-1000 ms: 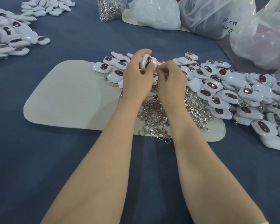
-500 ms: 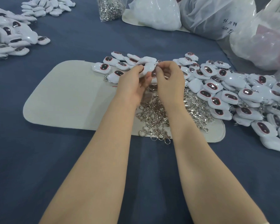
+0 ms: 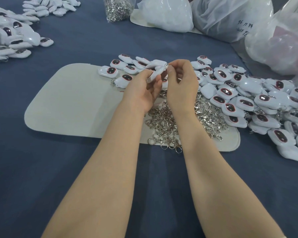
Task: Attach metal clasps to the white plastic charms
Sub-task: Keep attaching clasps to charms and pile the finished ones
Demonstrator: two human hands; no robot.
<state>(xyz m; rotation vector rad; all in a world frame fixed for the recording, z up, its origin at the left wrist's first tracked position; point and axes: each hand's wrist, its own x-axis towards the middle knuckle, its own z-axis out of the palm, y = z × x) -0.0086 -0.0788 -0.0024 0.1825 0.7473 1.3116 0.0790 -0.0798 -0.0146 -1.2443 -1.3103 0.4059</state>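
Looking down past my bare forearms, I see the dark blue cloth-covered table (image 3: 76, 177) and, on it, a pale grey felt mat with rounded corners (image 3: 67, 103). A heap of loose silver metal clasps (image 3: 169, 124) lies on the near right part of that mat, some spilling just over its front edge.

Above the heap my hands meet. My left hand (image 3: 141, 90) is turned palm up, its fingers curled round one white plastic charm (image 3: 156, 73) and holding it off the mat. My right hand (image 3: 182, 85) pinches a small metal clasp (image 3: 166, 65) between thumb and forefinger, right at the upper end of that charm; whether it is hooked on I cannot tell.

Just behind my hands and spreading off to the right lies a big pile of white plastic charms with dark oval faces (image 3: 248, 100), partly on the mat, mostly on the table. Farther left sit two more heaps of white charms (image 3: 10, 40). At the far edge stand a clear bag of metal clasps (image 3: 118, 7) and several bulging translucent plastic bags (image 3: 230, 18).
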